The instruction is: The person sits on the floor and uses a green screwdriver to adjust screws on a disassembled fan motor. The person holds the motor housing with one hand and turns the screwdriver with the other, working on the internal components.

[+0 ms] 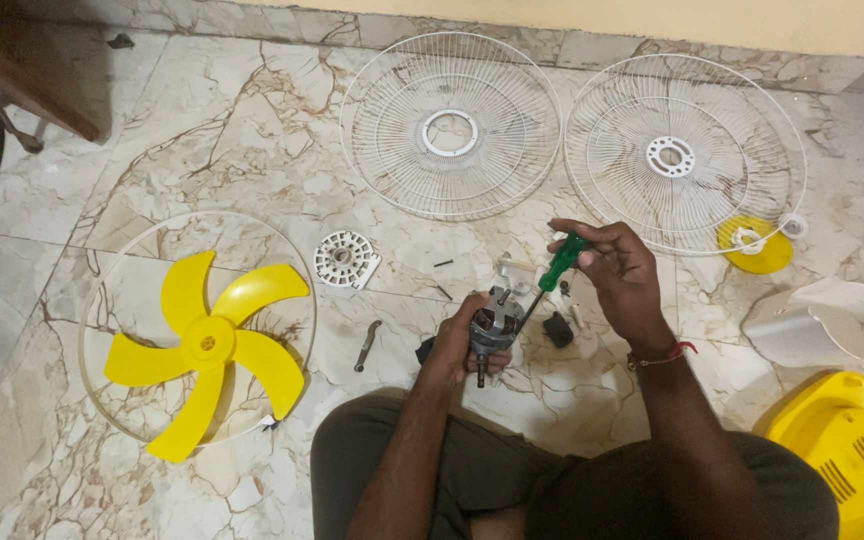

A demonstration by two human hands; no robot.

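My left hand [455, 345] grips a small grey metal fan motor [493, 328] with its shaft pointing down toward me. My right hand [614, 272] holds a green-handled screwdriver [558, 264], whose tip rests on the top of the motor. Both hands are above the marble floor, just beyond my knees. A few small black and white parts [557, 328] lie on the floor under and beside my right hand.
A yellow fan blade [207, 345] lies inside a thin ring at left. Two white wire fan guards [450, 125] [685, 155] lie beyond. A white slotted disc [346, 259], a small metal bracket [366, 345], a yellow cap [755, 245], a white housing [832, 322] and a yellow casing [852, 450] surround me.
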